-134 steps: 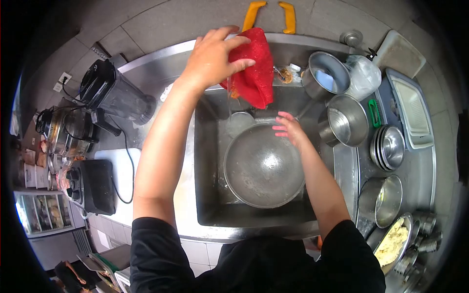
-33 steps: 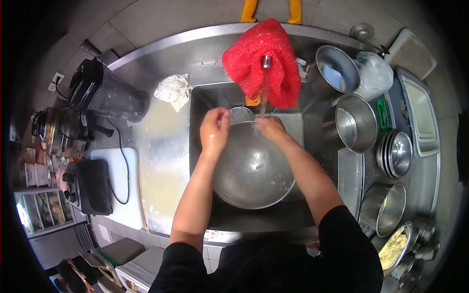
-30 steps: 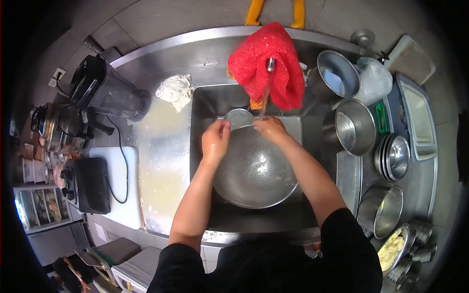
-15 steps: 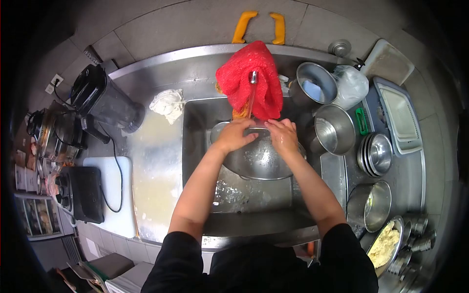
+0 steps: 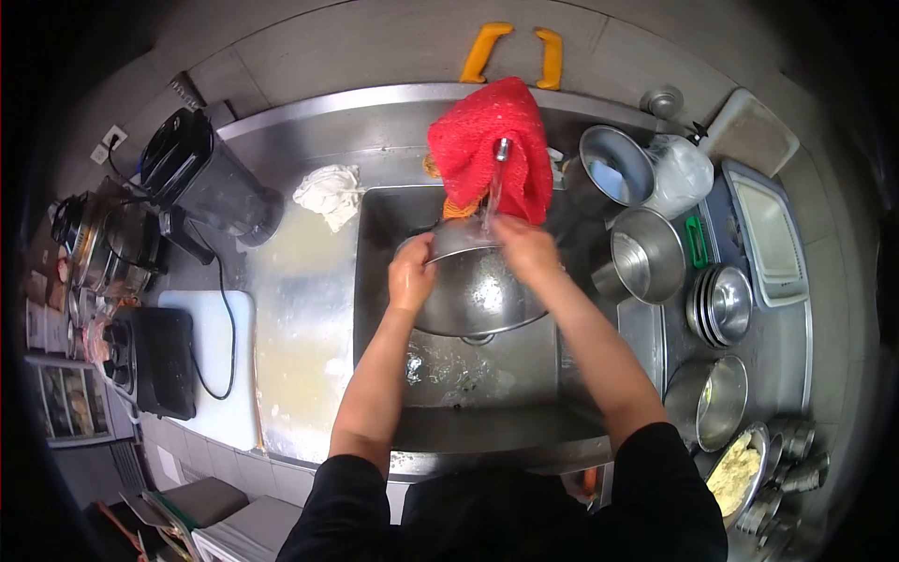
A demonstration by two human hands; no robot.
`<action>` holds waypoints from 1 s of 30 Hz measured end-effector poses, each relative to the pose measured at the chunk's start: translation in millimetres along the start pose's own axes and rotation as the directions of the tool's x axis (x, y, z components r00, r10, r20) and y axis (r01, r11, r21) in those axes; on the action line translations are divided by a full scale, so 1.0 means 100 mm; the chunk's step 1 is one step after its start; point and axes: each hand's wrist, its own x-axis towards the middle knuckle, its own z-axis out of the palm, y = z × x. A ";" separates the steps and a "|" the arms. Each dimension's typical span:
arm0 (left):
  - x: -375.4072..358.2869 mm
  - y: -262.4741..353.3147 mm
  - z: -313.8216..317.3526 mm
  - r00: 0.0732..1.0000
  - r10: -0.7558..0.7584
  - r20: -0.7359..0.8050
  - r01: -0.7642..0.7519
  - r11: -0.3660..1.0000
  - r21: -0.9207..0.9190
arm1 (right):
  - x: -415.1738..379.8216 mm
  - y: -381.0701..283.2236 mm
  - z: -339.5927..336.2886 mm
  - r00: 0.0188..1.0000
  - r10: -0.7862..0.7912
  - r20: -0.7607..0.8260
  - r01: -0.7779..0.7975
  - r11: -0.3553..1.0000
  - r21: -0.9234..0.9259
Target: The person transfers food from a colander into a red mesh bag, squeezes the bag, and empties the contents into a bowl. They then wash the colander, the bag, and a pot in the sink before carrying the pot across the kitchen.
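Observation:
In the sink (image 5: 459,384) I have a large round metal bowl (image 5: 473,295), tilted, with a small ring handle at its near edge. My left hand (image 5: 412,273) grips the bowl's left rim, thumb on top. Smeared by motion, my right hand (image 5: 526,251) is at the bowl's far right rim, close to the running water (image 5: 492,197); its fingers do not show clearly. The water falls from a tap (image 5: 503,150) with a red cloth (image 5: 468,126) draped around it. An orange mesh piece (image 5: 459,209) lies behind the bowl.
A white cloth (image 5: 330,192) lies left of the sink, near a blender (image 5: 220,178) and a white cutting board (image 5: 229,375). To the right stand metal pots (image 5: 648,255), stacked bowls (image 5: 729,304), a deep pot (image 5: 707,403) and a bowl of yellow food (image 5: 735,478).
My left hand has moved left and down to the bowl's side rim. My right hand has shifted slightly left, now blurred. The bowl has moved left and turned, bringing its ring handle into clear view.

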 end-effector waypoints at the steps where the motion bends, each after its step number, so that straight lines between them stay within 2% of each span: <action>1: -0.09 -0.08 -0.05 0.997 -0.055 -0.059 0.055 0.998 0.008 | -0.09 0.16 0.00 0.984 0.151 0.099 -0.153 0.988 0.015; 2: -0.16 -0.15 -0.10 0.996 -0.065 -0.064 0.066 0.998 0.010 | -0.16 0.31 0.03 0.971 0.219 0.094 -0.221 0.975 0.021; 4: -0.34 -0.25 -0.19 0.962 -0.210 -0.175 0.193 0.975 -0.108 | -0.24 0.48 0.01 0.904 0.405 0.135 -0.424 0.892 0.159; 5: -0.42 -0.27 -0.19 0.934 -0.299 -0.195 0.274 0.951 -0.143 | -0.25 0.54 0.04 0.914 0.393 0.103 -0.406 0.893 0.195; 8: -0.62 -0.20 -0.25 0.922 -0.345 -0.177 0.317 0.933 -0.167 | -0.18 0.48 0.13 0.925 0.373 0.072 -0.380 0.894 0.239; 10: -0.63 -0.14 -0.32 0.917 -0.349 -0.190 0.336 0.937 -0.097 | -0.10 0.37 0.11 0.923 0.377 0.073 -0.383 0.892 0.240; 12: -0.44 0.05 -0.42 0.983 -0.138 -0.118 0.129 0.988 -0.079 | -0.01 0.19 0.09 0.976 0.215 0.031 -0.217 0.959 0.181; 14: -0.12 0.17 -0.44 0.996 0.088 0.001 -0.088 0.996 0.025 | 0.19 -0.18 -0.08 0.972 0.214 0.095 -0.226 0.965 0.136; 16: 0.12 0.26 -0.45 0.982 0.085 0.167 -0.087 0.996 0.006 | 0.26 -0.35 -0.08 0.991 0.088 0.096 -0.090 0.996 0.014; 17: 0.16 0.25 -0.45 0.977 0.142 0.161 -0.150 0.988 0.039 | 0.26 -0.39 -0.10 0.990 0.097 0.106 -0.099 0.995 0.013; 20: 0.05 0.21 -0.52 0.985 0.107 0.134 -0.112 0.993 0.028 | 0.28 -0.37 -0.13 0.998 0.054 0.019 -0.056 0.992 0.111; 22: -0.15 0.23 -0.60 0.994 0.059 0.088 -0.062 0.998 0.026 | 0.16 -0.16 -0.05 0.983 0.161 0.093 -0.168 0.983 0.076; 23: -0.26 0.25 -0.65 0.999 0.007 0.033 -0.008 1.000 0.028 | 0.08 0.00 0.02 0.962 0.258 0.088 -0.271 0.943 0.193; 24: -0.35 0.26 -0.70 1.000 0.004 0.027 -0.005 0.999 0.034 | 0.01 0.13 0.10 0.964 0.250 0.088 -0.263 0.944 0.197; 26: -0.52 0.30 -0.77 0.996 -0.081 -0.044 0.083 0.995 0.052 | -0.11 0.30 0.23 0.835 0.516 0.189 -0.546 0.817 0.186; 27: -0.59 0.32 -0.78 0.990 -0.124 -0.069 0.125 0.992 0.022 | -0.11 0.32 0.28 0.836 0.515 0.190 -0.545 0.817 0.189; 29: -0.72 0.36 -0.78 0.985 -0.143 -0.096 0.148 0.988 0.044 | -0.13 0.35 0.39 0.730 0.589 0.347 -0.674 0.704 0.225; 30: -0.75 0.41 -0.79 0.979 -0.158 -0.128 0.167 0.984 0.061 | -0.13 0.29 0.37 0.729 0.588 0.351 -0.676 0.702 0.226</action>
